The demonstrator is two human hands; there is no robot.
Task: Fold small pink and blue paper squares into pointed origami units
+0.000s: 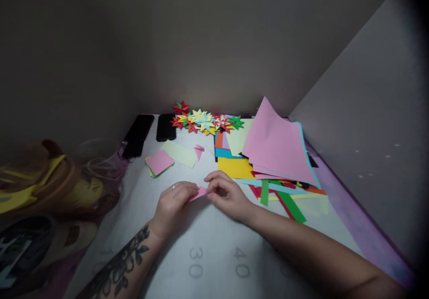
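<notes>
1 small pink paper piece sits between both hands, either on or just above the tabletop; which of the 2 cannot be told. The left hand has its fingers pressed over the piece's left end, thumb hidden, while the right hand seems to pinch the right end between thumb and forefinger, so the grip looks closed on both sides. Its outline is small and angular; I judge it partly folded, though any creases are too small to read. Just beyond the grip lies a folded pink piece, pointed and seemingly further shaped, touched by neither hand. Beyond the grip to the left, a stack of paper squares, pink on top, lies flat and seems unworked, just beside a plain pale green strip. Farther beyond, a cluster of many-pointed paper stars in red, yellow, green and pale shades appears complete, so a good share of the folding looks done. To the right of the grip, coloured strips overlap loosely, and beyond them large pink sheets rest over other paper: plenty of raw material seems left. 2 dark phone-like devices lie beyond the stack.
</notes>
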